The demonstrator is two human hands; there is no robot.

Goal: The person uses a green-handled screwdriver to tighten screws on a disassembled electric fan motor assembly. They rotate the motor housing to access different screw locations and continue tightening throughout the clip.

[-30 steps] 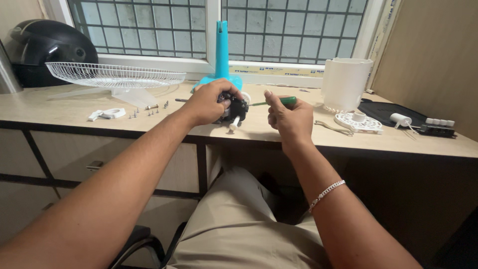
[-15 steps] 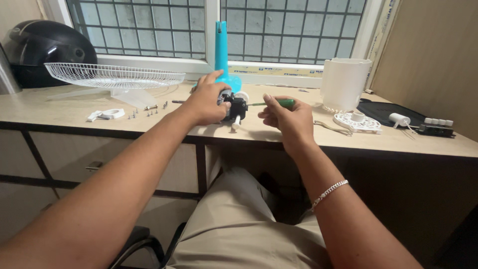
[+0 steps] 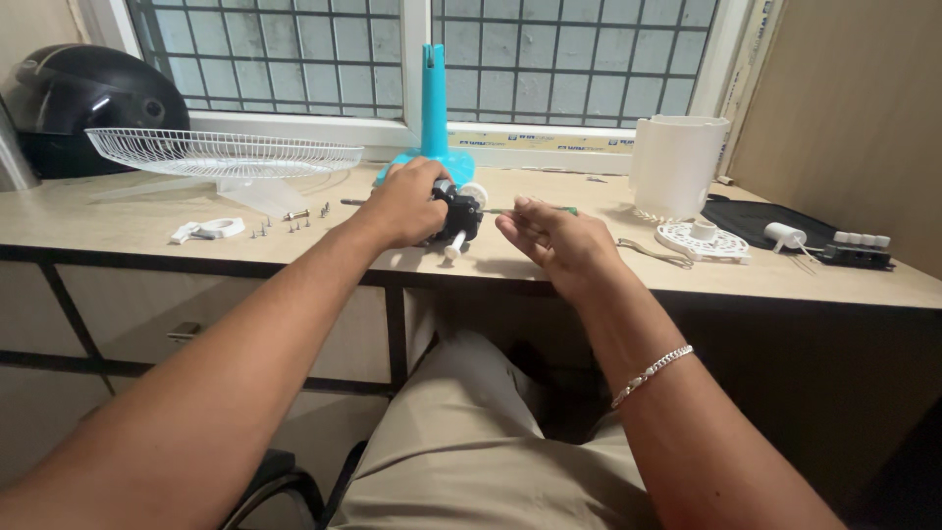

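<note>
My left hand (image 3: pixel 407 201) grips a small black fan motor (image 3: pixel 458 218) with a white shaft, resting it on the wooden desk (image 3: pixel 118 231). My right hand (image 3: pixel 554 240) is just right of the motor and holds a screwdriver with a green handle (image 3: pixel 570 210); its thin shaft points left to the motor. A turquoise fan stand (image 3: pixel 435 118) rises upright behind the motor.
A white wire fan guard (image 3: pixel 221 152) and black helmet (image 3: pixel 83 93) lie at the back left. Several small screws (image 3: pixel 285 224) and a white plastic part (image 3: pixel 211 231) sit left of my hand. At the right stand a white cylinder housing (image 3: pixel 677 162), a round white plate (image 3: pixel 702 238) and a black tray (image 3: pixel 775 221).
My left hand has lowered the motor from above the desk edge onto the desk, farther from me. My right hand followed, bringing the screwdriver tip to the motor.
</note>
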